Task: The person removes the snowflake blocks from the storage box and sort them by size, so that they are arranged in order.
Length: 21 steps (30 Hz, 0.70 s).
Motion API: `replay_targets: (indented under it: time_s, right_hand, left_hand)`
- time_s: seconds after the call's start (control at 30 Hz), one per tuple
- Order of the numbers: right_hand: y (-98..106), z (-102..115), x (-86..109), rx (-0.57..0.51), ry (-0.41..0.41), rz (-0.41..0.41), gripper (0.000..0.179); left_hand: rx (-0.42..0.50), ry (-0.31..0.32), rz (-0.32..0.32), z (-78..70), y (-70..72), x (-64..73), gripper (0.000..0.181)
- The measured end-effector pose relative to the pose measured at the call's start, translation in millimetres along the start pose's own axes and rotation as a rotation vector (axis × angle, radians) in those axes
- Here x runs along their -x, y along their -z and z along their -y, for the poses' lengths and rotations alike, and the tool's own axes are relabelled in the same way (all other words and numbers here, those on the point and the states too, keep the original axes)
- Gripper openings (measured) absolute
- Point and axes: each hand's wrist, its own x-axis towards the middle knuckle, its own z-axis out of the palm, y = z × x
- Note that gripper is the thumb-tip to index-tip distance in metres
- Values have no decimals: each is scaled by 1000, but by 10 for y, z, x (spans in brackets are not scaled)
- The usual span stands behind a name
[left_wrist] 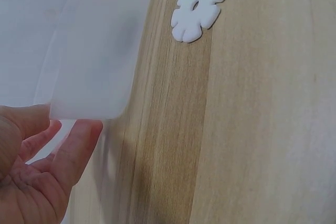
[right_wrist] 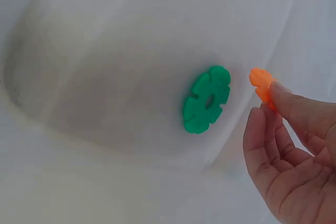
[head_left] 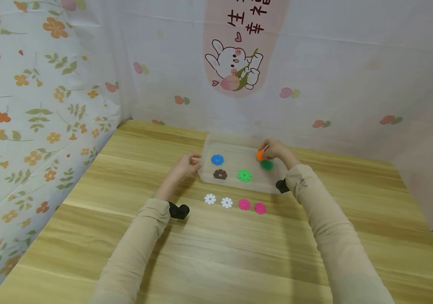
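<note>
1. One orange snowflake disc, pinched by fingers of the right hand, hangs over the right half of the translucent box; the left hand grips the box's left end.
2. A slack pinch could drop it onto the box's dark green disc.
3. Backdrop stands just beyond the box's far edge; counter opens either side.

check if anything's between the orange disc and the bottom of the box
Nothing visible blocks the orange disc: the right hand pinches it, seemingly above the box's far right part. The dark green disc lies in the box close by, so that bit of floor is taken.
</note>
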Motion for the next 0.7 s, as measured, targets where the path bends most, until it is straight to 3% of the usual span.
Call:
replay_targets:
  time_s: [0.07,0.2,0.23,0.7]
  right_hand:
    - [8,205,216,-14,-25,-4,20]
    - [10,886,906,-4,-88,-13,29]
    - [10,968,1003,-17,-83,-19,29]
    - [20,918,1166,-75,-13,-36,29]
  left_hand:
    - [-7,4,-2,-5,4,3,42]
    - [-8,11,-7,-17,1,17,42]
    - [-11,10,-8,-20,0,25,42]
    - [-35,-12,-13,-31,-18,29,42]
